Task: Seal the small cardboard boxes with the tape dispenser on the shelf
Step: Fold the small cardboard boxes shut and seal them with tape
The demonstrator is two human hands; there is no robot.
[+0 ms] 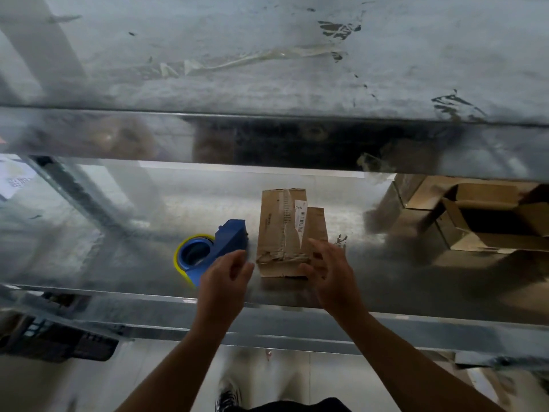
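Head view: I record the small cardboard box (282,230) on the shelf (118,263), tape dispenser (217,248) just left of it. Left hand (225,276) loosely curled, empty; right hand (329,272) with fingers relaxed, beside the box.

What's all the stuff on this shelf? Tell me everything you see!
shelf: one, grey metal, under everything
small cardboard box: one, brown with white barcode label, middle of shelf
tape dispenser: one, blue with yellow-edged roll, just left of the box
open cardboard boxes: at least two, brown, right end of shelf
upper shelf: one, grey, above, tape scraps on it
left hand: one, bare, beside the dispenser
right hand: one, bare, at the box's near right corner
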